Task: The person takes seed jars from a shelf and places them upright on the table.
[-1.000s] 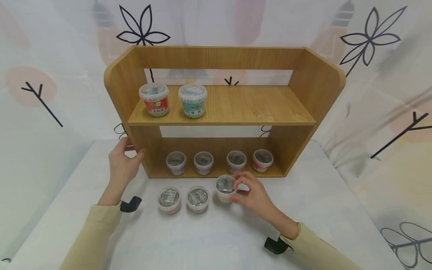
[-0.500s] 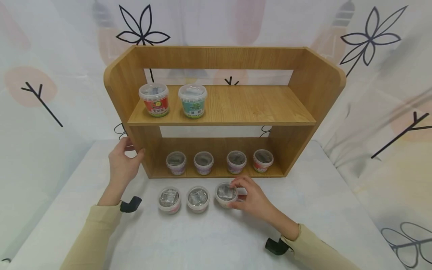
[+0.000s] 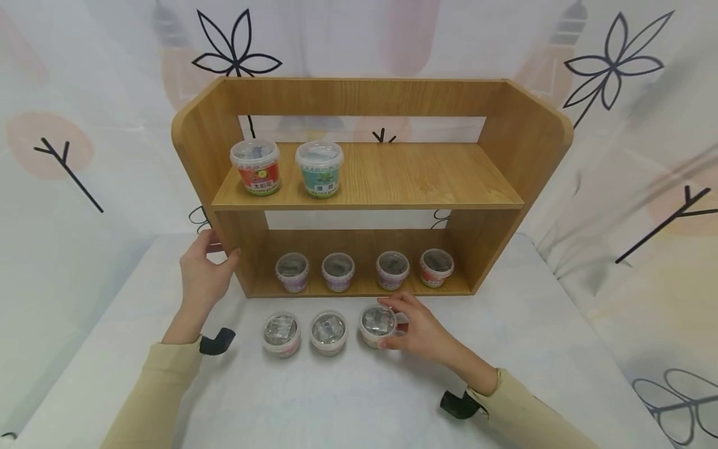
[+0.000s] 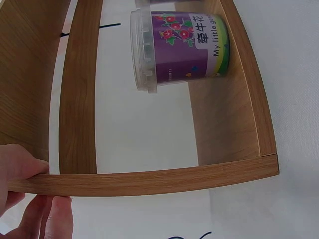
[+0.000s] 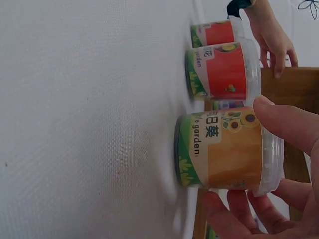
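My right hand [image 3: 417, 327] holds a lidded plastic tub [image 5: 234, 149] with an orange sunflower label, thumb on one side and fingers on the other. In the head view this tub [image 3: 377, 324] is just in front of the wooden shelf, at the right end of a row of three. Beside it are two red-labelled tubs [image 5: 227, 71], the middle tub [image 3: 328, 332] and the left tub [image 3: 282, 334]. My left hand [image 3: 206, 271] grips the left side panel [image 4: 149, 183] of the shelf between thumb and fingers.
The two-tier wooden shelf [image 3: 415, 178] stands at the back of the white table [image 3: 336, 405]. On its top board are a red-labelled tub [image 3: 256, 171] and a teal-labelled tub [image 3: 320, 173]. Several smaller-looking tubs line the lower board, including a purple one [image 4: 187, 47].
My right hand has brought the orange-labelled tub a little nearer to me, away from the shelf's front edge and level with the other two. The left hand has stayed on the panel.
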A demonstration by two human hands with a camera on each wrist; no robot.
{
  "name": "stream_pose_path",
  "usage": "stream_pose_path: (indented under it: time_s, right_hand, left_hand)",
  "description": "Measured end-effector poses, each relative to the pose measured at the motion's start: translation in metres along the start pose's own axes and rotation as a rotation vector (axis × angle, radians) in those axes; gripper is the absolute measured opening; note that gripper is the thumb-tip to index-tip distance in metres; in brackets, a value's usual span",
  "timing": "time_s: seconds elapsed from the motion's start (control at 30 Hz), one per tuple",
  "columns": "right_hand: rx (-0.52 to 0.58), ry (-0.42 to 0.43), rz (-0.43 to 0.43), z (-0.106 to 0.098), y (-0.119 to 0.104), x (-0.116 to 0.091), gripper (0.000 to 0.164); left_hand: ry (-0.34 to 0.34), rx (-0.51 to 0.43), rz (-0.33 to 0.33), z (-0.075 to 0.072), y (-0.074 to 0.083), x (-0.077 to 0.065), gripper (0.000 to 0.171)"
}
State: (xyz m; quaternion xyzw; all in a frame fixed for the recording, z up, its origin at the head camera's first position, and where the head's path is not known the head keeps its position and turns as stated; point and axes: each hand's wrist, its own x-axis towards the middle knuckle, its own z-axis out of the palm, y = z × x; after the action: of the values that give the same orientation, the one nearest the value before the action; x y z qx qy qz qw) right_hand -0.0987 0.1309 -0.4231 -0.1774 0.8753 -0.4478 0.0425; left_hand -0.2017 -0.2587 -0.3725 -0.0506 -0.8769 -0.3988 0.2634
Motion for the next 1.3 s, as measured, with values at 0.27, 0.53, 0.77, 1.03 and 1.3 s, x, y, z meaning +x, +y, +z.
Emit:
stream_pose_path:
  time_s: [0.27,0.53,0.77,1.03,1.3]
  right_hand:
    - [-0.001,-0.006,-0.014,-0.001,0.001,0.001,0.078]
    - [-0.026,0.009,0.004,-0.006,0.000,0.003,0.078]
    - [-0.021,0.096,-0.077,-0.023,-0.013,0.007,0.068]
    - [-0.024,0.253,-0.203,-0.047,-0.041,0.017,0.053]
    - [-0.020,0.315,-0.329,-0.067,-0.072,0.029,0.049]
  left_hand:
    - [0.004,0.004,-0.002,0.000,0.001,-0.001,0.043]
    - [0.002,0.009,-0.003,0.001,0.001,-0.001,0.043]
    - [0.005,0.004,0.014,0.000,0.000,0.000,0.042]
    - [0.003,0.001,0.008,0.000,0.000,0.001,0.042]
    - [0.003,-0.002,0.012,0.000,-0.001,0.000,0.042]
